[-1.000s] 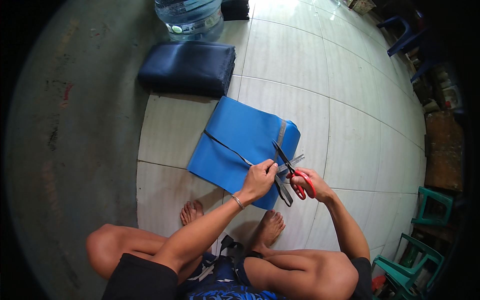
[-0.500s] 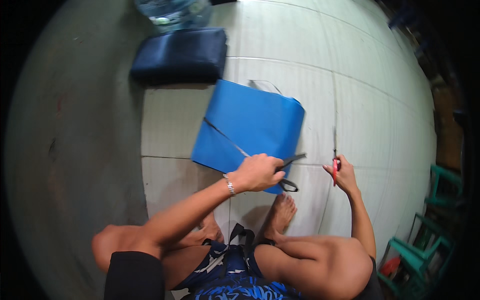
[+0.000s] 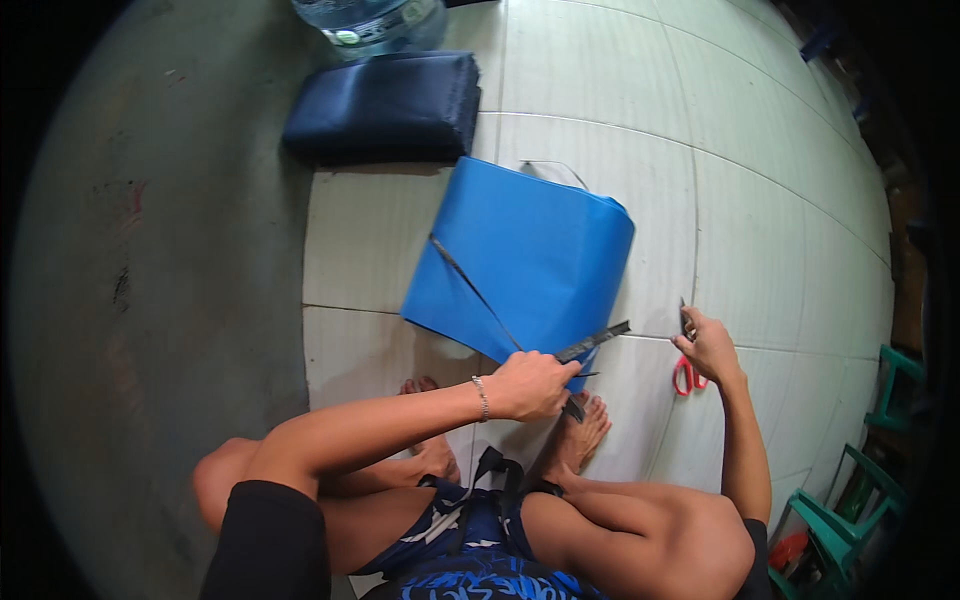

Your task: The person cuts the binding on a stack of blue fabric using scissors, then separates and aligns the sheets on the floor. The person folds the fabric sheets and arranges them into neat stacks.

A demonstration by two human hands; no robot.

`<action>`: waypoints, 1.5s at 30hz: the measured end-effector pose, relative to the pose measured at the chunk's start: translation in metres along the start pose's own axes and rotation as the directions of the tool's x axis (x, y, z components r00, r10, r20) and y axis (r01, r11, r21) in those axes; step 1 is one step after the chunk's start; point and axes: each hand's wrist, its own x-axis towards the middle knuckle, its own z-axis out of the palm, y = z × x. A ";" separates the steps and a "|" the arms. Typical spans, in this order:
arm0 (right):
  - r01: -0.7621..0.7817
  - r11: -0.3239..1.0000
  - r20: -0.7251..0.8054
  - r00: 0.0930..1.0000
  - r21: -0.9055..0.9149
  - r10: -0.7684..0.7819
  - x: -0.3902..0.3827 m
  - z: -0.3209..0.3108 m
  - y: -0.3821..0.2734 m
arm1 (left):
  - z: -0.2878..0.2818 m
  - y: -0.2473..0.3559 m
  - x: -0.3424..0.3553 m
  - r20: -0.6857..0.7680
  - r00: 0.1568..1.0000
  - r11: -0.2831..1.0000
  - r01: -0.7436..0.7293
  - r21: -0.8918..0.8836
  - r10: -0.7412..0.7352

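A folded blue sheet, with a smooth plastic look, lies on the tiled floor in front of me. A thin black strap runs slantwise across it to my left hand. That hand is closed on the strap at the sheet's near right corner; loose black ends stick out on both sides of the fist. To the right, low over the tiles, my right hand has its fingers curled round the middle of a pair of scissors. The red handle loops show below the hand, and a dark blade tip pokes out beyond the fingers.
A dark navy folded bundle lies beyond the sheet on the left, with a clear blue plastic water bottle behind it. Grey flooring or a ledge borders the tiles at left. Green plastic stools stand at the right edge.
My right hand has shifted from the scissors' red handles toward the blades, and the handles now sit below it. My left hand still grips the strap; its loose ends have turned.
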 end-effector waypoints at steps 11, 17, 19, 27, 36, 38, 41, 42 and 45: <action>0.184 0.962 -0.035 0.983 0.202 -0.180 0.009 -0.020 -0.014 | -0.100 -0.100 -0.030 0.008 0.998 0.886 0.048 0.461 -0.058; 0.356 0.932 0.116 0.931 -0.064 -0.347 0.023 -0.083 -0.103 | -0.115 -0.192 -0.089 -0.049 0.998 0.936 0.059 0.348 -0.044; 0.453 0.861 0.184 0.890 -0.232 -0.418 0.030 -0.100 -0.150 | -0.069 -0.198 -0.107 -0.269 0.963 0.990 0.008 0.142 0.031; 0.669 0.681 0.279 0.744 -0.300 -0.608 0.111 -0.073 -0.262 | 0.103 -0.166 -0.121 -0.834 0.550 0.994 0.104 0.019 -0.042; 0.556 0.814 0.245 0.823 -0.166 -0.513 0.197 0.024 -0.295 | 0.133 -0.141 -0.116 -0.724 0.632 0.952 0.286 -0.111 -0.274; 0.505 0.847 0.316 0.841 -0.165 -0.439 0.207 0.029 -0.303 | 0.127 -0.140 -0.115 -0.717 0.646 0.951 0.301 -0.075 -0.261; 0.415 0.893 0.438 0.845 -0.172 -0.308 0.217 0.031 -0.306 | 0.126 -0.139 -0.113 -0.717 0.652 0.947 0.318 -0.033 -0.244; 0.378 0.906 0.471 0.845 -0.190 -0.254 0.220 0.030 -0.305 | 0.127 -0.138 -0.113 -0.718 0.653 0.947 0.321 -0.022 -0.239; 0.366 0.902 0.478 0.850 -0.231 -0.222 0.230 0.029 -0.306 | 0.139 -0.140 -0.114 -0.717 0.658 0.938 0.346 0.014 -0.232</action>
